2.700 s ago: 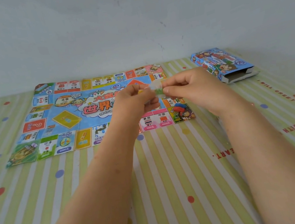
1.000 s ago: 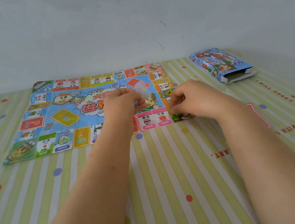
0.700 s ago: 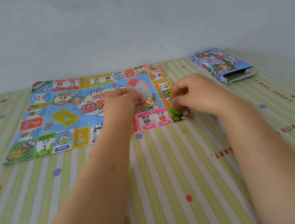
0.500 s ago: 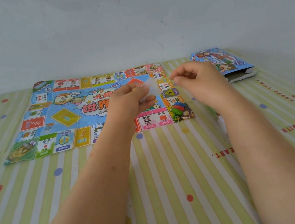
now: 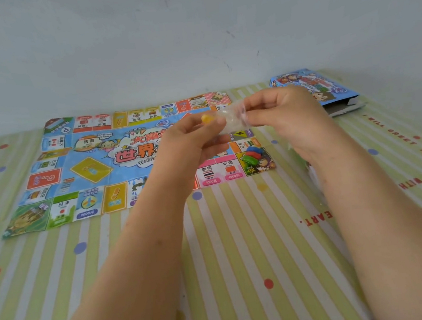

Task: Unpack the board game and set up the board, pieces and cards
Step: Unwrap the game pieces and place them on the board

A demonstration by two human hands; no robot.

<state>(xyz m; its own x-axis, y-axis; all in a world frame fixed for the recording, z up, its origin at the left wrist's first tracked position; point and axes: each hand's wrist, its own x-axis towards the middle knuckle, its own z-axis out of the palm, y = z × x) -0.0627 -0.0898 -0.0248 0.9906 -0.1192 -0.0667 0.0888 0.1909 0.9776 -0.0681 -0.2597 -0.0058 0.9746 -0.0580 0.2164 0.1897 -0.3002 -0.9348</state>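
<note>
The paper game board (image 5: 91, 165) lies unfolded on the striped table. Above its right half, my left hand (image 5: 191, 141) and my right hand (image 5: 288, 119) both pinch a small clear plastic bag (image 5: 233, 117). A yellow piece (image 5: 206, 118) shows at my left fingertips, at the bag's left end. Red, blue and green pieces (image 5: 251, 155) lie together on the board's near right corner square.
The open game box (image 5: 314, 91) lies at the back right near the wall. Something clear and pale (image 5: 312, 175) lies on the cloth under my right forearm. The striped tablecloth (image 5: 242, 236) stretches toward me.
My right hand set a green piece down on the corner square with the red and blue ones, then rose back to the bag. Both hands now hold the bag.
</note>
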